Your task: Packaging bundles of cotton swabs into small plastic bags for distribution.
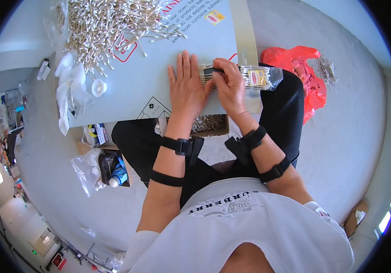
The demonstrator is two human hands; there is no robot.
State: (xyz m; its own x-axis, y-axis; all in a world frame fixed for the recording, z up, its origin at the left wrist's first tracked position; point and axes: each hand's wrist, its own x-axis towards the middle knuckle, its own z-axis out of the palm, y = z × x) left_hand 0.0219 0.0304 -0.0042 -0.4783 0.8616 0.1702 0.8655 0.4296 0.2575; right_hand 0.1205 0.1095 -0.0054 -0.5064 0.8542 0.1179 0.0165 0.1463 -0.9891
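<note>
A clear plastic bag of cotton swabs with a yellow and red label lies at the right edge of the board-topped table. My right hand is closed over its left part, thumb and forefinger bent together on the swabs. A dark strip shows across the swabs between my two hands; its kind I cannot make out. Flat on the grey board rests my left hand, fingers stretched forward, its thumb side by the left end of the swabs. At the far left is a large heap of loose cotton swabs.
A small white round tub and crumpled white plastic sit at the table's left edge. Under the table is an open carton. A red plastic bag lies on the floor at right; a box with a bottle stands at left.
</note>
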